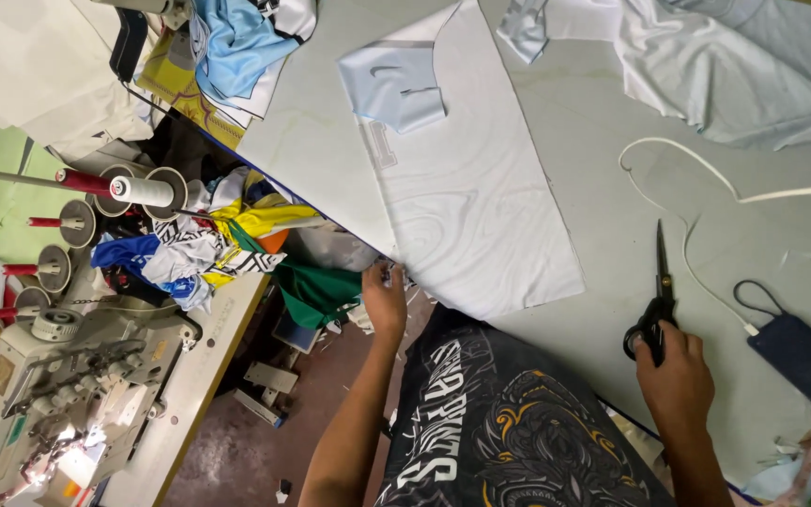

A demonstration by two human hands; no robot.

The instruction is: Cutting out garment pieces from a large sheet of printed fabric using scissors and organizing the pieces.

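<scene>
My right hand [676, 374] grips the black handles of a pair of scissors [659, 282] that lie flat on the pale cutting table [612, 141], blades closed and pointing away from me. My left hand [384, 299] is at the table's near edge, pinching the corner of a large white marbled fabric panel [476, 211] that lies spread on the table. A small light-blue cut piece [394, 86] rests on the far end of that panel.
A sewing machine [58, 376] with thread cones [143, 191] stands at left beside a heap of coloured fabric scraps [208, 239]. A dark pouch [804, 357], a white cord [706, 169] and pale-blue cloth [753, 66] lie on the table's right side.
</scene>
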